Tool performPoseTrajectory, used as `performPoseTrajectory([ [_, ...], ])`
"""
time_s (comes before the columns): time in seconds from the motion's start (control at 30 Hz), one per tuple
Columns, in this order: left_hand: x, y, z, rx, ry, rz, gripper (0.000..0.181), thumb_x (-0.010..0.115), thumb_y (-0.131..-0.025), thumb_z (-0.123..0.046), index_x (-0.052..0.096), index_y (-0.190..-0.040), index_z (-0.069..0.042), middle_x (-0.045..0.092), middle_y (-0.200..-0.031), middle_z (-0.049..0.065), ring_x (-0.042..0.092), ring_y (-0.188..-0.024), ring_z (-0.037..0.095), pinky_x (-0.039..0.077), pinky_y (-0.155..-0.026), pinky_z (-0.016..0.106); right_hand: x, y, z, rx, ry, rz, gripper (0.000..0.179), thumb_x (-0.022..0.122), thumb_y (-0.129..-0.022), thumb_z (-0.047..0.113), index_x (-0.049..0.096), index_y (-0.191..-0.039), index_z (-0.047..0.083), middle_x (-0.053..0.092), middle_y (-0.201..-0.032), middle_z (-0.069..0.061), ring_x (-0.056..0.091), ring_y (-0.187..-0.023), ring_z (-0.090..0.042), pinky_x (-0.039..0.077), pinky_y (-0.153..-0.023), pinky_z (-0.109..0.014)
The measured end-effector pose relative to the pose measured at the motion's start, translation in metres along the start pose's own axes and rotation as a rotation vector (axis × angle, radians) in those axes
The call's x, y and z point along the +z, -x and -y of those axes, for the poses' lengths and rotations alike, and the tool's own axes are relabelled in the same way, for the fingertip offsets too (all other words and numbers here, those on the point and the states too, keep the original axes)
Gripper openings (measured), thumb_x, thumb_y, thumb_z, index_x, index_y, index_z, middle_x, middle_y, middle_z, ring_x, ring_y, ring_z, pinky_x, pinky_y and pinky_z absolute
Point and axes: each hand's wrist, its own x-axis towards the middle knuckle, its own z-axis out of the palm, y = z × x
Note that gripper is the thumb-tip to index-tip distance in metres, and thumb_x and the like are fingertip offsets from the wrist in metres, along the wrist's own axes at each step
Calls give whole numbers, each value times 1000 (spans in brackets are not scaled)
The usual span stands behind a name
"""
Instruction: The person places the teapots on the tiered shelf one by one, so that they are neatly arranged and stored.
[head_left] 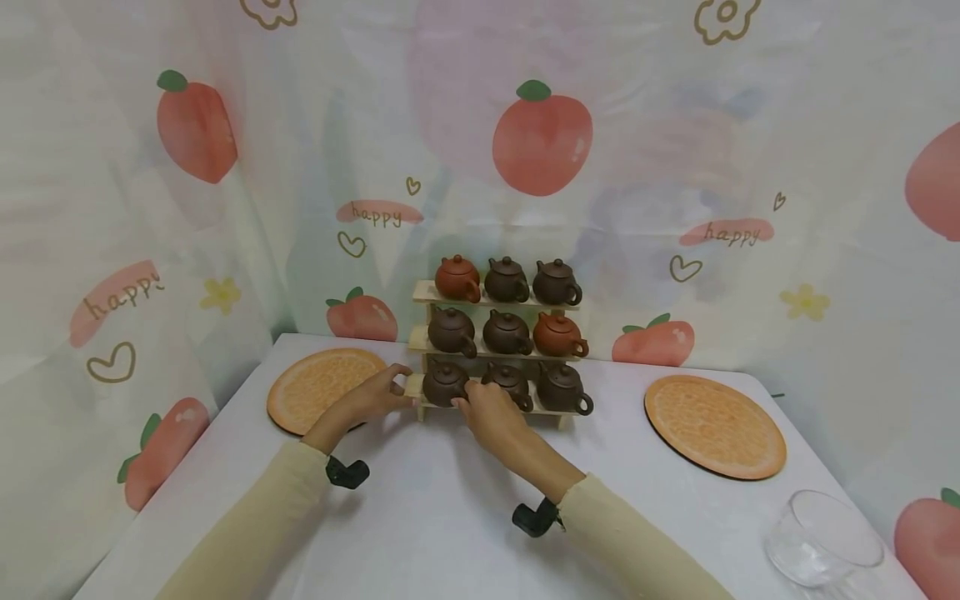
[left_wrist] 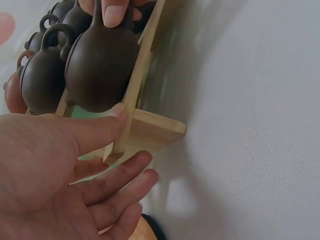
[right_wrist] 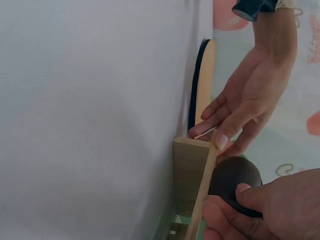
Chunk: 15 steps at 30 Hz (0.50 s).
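A three-tier wooden stand [head_left: 414, 386] bears small teapots in rows of three. My left hand [head_left: 382, 393] grips the left end of its lowest board, thumb on the near edge and index finger behind, the other fingers spread below in the left wrist view. My right hand [head_left: 495, 421] pinches the handle side of the dark brown teapot [head_left: 444, 383] at the left of the lowest tier. In the right wrist view its thumb lies against that round body, hiding the handle. Two more dark teapots share this tier, the middle one [head_left: 513, 383] partly behind my right hand.
Reddish teapots stand at the top left [head_left: 456, 279] and middle right [head_left: 557, 335], among dark ones. Round orange mats lie left [head_left: 315, 387] and right [head_left: 712, 425] on the white table [head_left: 420, 533]. A clear glass bowl [head_left: 821, 542] is at the near right. Fruit-print cloth hangs behind.
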Motion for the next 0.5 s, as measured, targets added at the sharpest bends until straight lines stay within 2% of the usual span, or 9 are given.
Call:
performPoseTrajectory([
  [0.37, 2, -2, 4, 6, 9, -2, 65, 72, -102, -29, 42, -155, -5, 65, -133, 26, 63, -122, 38, 50, -102, 57, -2, -2, 0, 11, -27, 24, 24, 69, -105, 22, 72, -98, -1, 67, -77, -8, 58, -63, -17, 47, -58, -32],
  [0.5, 3, -2, 7, 6, 25, -23, 65, 72, -103, -29, 42, -156, -6, 66, -132, 25, 64, -122, 38, 50, -102, 57, -5, -1, -3, -10, -35, 24, 27, 73, -102, 23, 71, -87, 1, 62, -71, -5, 53, -61, -16, 43, -57, -30],
])
